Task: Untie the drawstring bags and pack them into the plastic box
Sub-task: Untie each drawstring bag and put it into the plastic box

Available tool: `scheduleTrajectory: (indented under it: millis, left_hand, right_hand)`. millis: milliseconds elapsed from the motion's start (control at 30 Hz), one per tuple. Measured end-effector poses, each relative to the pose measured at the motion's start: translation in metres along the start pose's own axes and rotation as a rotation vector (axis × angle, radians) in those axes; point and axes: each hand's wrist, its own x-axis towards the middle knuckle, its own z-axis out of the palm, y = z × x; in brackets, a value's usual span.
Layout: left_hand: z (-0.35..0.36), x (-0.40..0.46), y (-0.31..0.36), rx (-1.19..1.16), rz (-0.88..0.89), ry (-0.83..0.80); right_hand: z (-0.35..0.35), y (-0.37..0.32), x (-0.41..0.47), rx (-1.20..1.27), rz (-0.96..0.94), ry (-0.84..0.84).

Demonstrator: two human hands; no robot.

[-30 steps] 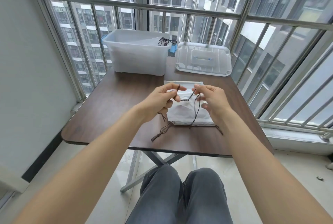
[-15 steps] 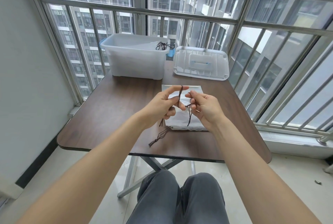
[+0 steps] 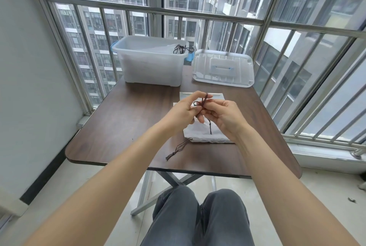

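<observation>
A white cloth drawstring bag (image 3: 206,133) lies flat near the middle of the dark wood-grain table (image 3: 122,119), its thin brown cord (image 3: 203,101) raised above it. The left hand (image 3: 183,111) and right hand (image 3: 225,116) both pinch that cord, fingers curled close together. At the far edge stands a translucent plastic box (image 3: 152,67), its ribbed lid (image 3: 223,68) flat to the right.

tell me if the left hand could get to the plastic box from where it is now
Probably yes, once it lets go. The left hand is pinching the brown drawstring along with the right hand. Only bare table lies between it and the open plastic box; the lid sits off to the side.
</observation>
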Motion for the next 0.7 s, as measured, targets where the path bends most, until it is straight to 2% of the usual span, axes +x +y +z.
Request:
scheduleTrajectory:
  millis: [67,233,400,533,700]
  left_hand:
    - [-0.0003,-0.0018,0.0025,0.053,0.001,0.023]
    - [0.0072,-0.0038,0.0080,0.269,0.019,0.051]
    - [0.0085,-0.0039,0.0063,0.167,-0.007,0.145]
    - [0.0063,-0.0024,0.0038,0.103,-0.007,0.169]
    - [0.0036,-0.0063,0.0049,-0.225,-0.130,0.187]
  right_hand:
    - [0.0026,-0.0010,-0.0011,-0.003,-0.006,-0.017]
    - [0.0044,-0.0003,0.0026,-0.198,-0.017,0.117]
    - [0.0009,-0.0050,0.0047,-0.253,0.029,0.123]
    - [0.0006,-0.0018,0.0047,0.081,0.067,0.202]
    - [0.0032,0.0005,0.0051,0.434,0.042,0.145]
